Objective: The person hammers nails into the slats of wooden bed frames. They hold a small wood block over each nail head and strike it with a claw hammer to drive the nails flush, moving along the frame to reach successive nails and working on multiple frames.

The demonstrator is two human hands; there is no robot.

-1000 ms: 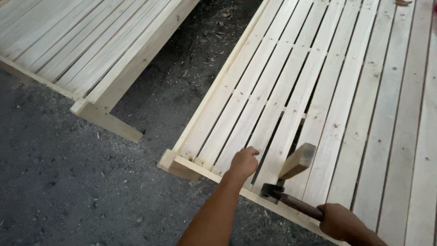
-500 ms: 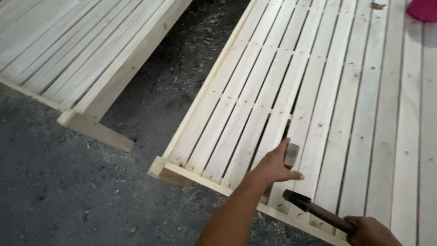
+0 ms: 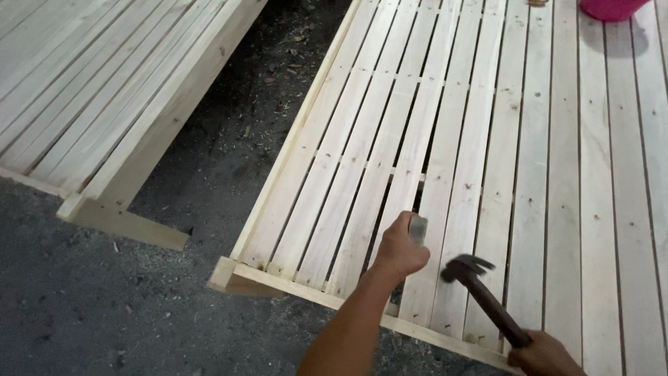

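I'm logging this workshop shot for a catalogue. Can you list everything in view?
slatted wooden panel: one, pale wood, right, under both hands
second slatted panel: one, pale wood, upper left
floor: dark grey, sawdust-strewn, between and below panels
pink object: one, top right edge, cut off
small block: one, greyish, in left hand
hammer: one, dark head and handle, in right hand
left hand: on the slats
right hand: bottom right

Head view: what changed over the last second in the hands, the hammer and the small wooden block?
The left hand moved the small wooden block from lying tilted over the slats to standing in a gap between slats. The right hand raised the hammer, its head now beside the block. Both grips stayed; the slatted panel lay as before.
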